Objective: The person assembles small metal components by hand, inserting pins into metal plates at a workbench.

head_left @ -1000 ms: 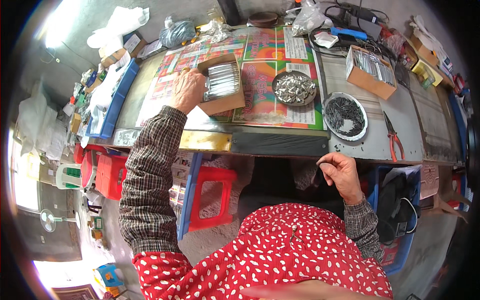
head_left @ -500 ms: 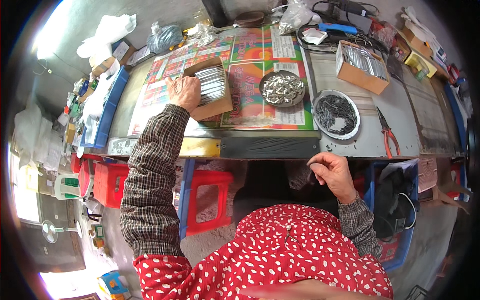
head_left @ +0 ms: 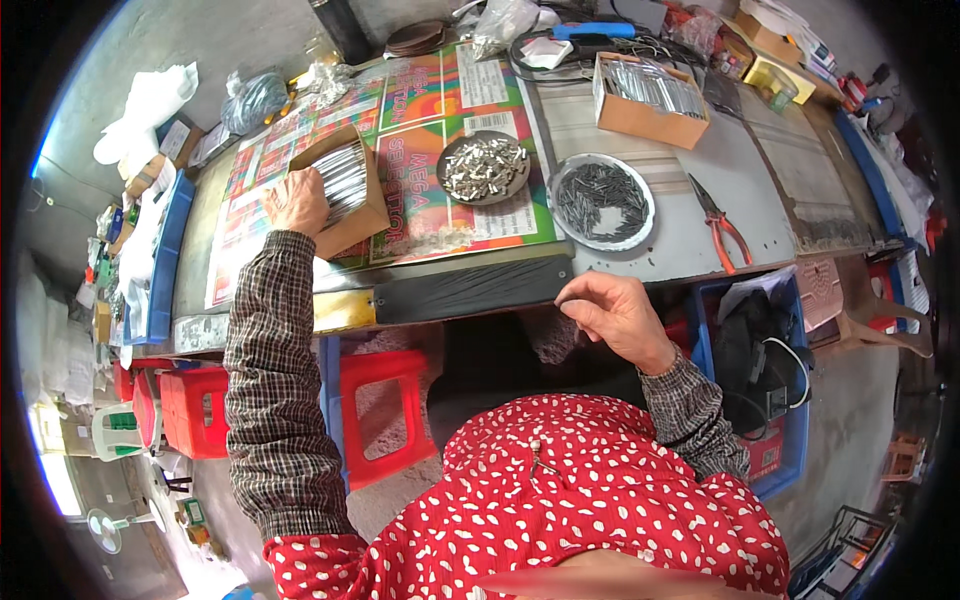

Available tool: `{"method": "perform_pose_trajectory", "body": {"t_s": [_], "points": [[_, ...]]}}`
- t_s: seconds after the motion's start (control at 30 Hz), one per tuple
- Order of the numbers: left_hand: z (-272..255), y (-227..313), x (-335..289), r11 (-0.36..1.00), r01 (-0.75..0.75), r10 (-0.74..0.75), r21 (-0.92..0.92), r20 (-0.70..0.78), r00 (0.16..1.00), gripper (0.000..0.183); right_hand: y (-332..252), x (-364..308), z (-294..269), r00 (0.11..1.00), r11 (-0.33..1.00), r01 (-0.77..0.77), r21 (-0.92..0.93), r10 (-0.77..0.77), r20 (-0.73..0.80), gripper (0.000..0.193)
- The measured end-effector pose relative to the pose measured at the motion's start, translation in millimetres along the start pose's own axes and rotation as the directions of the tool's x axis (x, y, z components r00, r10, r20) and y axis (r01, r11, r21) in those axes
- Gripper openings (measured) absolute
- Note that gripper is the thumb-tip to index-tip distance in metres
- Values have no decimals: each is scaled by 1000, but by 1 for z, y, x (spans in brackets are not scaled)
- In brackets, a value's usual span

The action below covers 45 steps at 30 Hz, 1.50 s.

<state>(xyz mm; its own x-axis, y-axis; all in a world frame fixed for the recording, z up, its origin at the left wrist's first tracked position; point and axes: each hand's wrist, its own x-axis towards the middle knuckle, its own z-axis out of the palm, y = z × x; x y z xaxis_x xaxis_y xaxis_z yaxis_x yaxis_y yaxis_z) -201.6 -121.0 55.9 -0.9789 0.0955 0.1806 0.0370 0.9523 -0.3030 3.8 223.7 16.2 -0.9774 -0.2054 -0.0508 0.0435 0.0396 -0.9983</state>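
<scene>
My left hand [head_left: 297, 202] is closed at the left side of an open cardboard box [head_left: 352, 233]. Its fingertips are partly hidden, so whether it grips the box or a piece from it is unclear. Slender silvery strips [head_left: 343, 178] fill that box in a row. In front of the table edge, my right hand [head_left: 618, 318] holds thumb and fingers pinched together. Something small and dark seems to be at the fingertips, too small to name. Beyond that hand, a white bowl [head_left: 646, 222] holds thin dark pieces. A dark dish [head_left: 443, 187] of short silvery cylinders stands between the bowl and the box.
Red-handled pliers [head_left: 727, 240] lie right of the white bowl. A second cardboard box [head_left: 640, 122] of silvery strips stands farther back. A printed cardboard sheet [head_left: 420, 110] covers part of the table. Below are a red stool [head_left: 372, 372] and a blue crate [head_left: 790, 440].
The whole view has turned, so the table and its things sit farther left and tilted. My left hand stays at the box, and my right hand stays pinched before the table edge.
</scene>
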Motion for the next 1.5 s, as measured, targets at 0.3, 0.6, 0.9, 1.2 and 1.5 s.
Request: {"method": "perform_pose_trajectory", "body": {"t_s": [0.3,0.6,0.9,1.2,1.5], "points": [[-7,0,-3,992,21,-22,-124,-5,1000,28,-2,-2,-16,993,995,41,-86,-50,-103,13],[33,-21,-10,938,-86,-28,-336,-322,946,16,2,14,-50,837,668,157,-727,-481,-261,11],[19,-22,-27,862,-54,-100,-503,-275,956,9,6,40,-73,795,318,185,-930,-605,-48,8],[-3,-2,-48,703,-174,-300,-689,-510,807,17,4,52,-76,830,158,205,-966,-551,86,5],[-39,54,-106,289,-357,-241,-888,-429,871,17,-1,61,-77,844,54,225,-973,-510,167,7]]}}
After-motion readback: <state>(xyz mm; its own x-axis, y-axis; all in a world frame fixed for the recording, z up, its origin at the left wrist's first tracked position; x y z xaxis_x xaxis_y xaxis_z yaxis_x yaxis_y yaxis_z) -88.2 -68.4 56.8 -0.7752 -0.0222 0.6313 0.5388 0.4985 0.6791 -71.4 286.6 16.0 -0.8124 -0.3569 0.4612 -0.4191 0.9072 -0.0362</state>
